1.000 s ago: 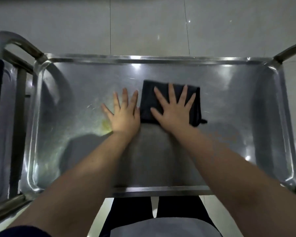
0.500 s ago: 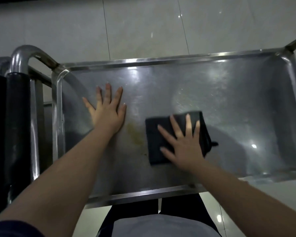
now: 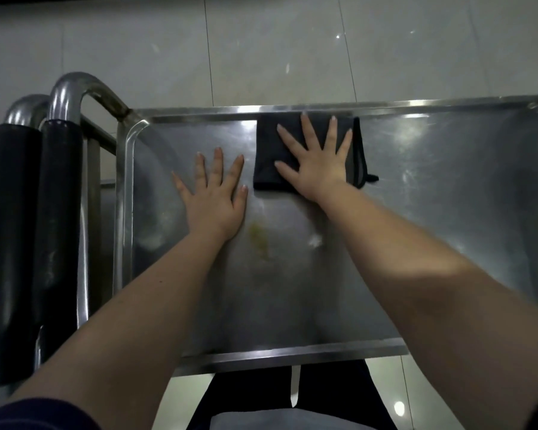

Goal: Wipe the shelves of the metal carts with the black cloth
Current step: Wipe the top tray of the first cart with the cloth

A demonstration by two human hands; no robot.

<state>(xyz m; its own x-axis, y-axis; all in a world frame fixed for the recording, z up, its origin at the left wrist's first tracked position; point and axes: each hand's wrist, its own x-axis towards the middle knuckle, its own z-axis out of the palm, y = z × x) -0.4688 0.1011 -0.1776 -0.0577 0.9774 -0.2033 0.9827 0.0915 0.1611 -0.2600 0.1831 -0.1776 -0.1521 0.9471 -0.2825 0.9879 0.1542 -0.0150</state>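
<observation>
Far left: padded handles (image 3: 59, 212), untouched. Likely bracing with left hand (image 3: 213, 197), flat on bare shelf (image 3: 156, 187), fingers spread, holding nothing. Beside wrist, yellowish stain (image 3: 260, 240), not yet wiped. Pinning black cloth (image 3: 267, 150) at far rim under right hand (image 3: 319, 169), splayed wide, probably for even pressure.

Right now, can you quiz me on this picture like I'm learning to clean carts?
1. True or false: the right hand lies flat on the black cloth.
2. Where on the cart shelf is the cloth? A) against the far rim B) at the near edge C) hanging off the handle
3. Fill in: the yellowish smear lies beside the ___ hand's wrist.
Key: 1 true; 2 A; 3 left, meaning the left hand.
</observation>
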